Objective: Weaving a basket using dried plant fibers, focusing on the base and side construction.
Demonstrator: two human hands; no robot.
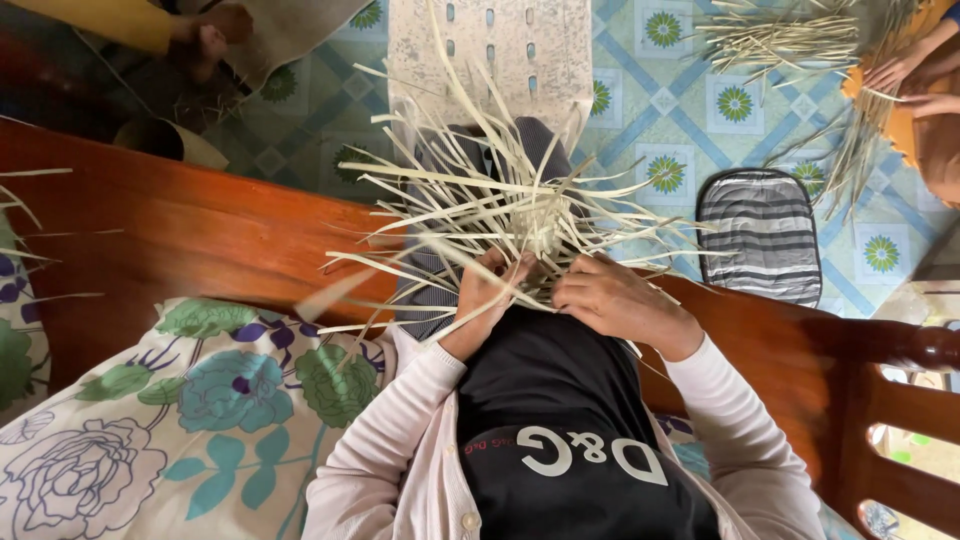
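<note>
A partly woven piece of pale straw strips (520,205) rests on my lap, its loose ends fanning out in all directions. My left hand (485,295) grips strips at the near edge of the weave, fingers curled around them. My right hand (615,300) pinches neighbouring strips just to the right, knuckles up. Both hands meet at the woven centre (540,240). I wear a pale pink cardigan over a black top.
A floral cushion (180,420) lies at my left on a reddish wooden bench (200,240). A striped mat (760,235) and a perforated white mat (500,45) lie on the tiled floor. Another person's hands (905,85) work straw (790,35) at top right.
</note>
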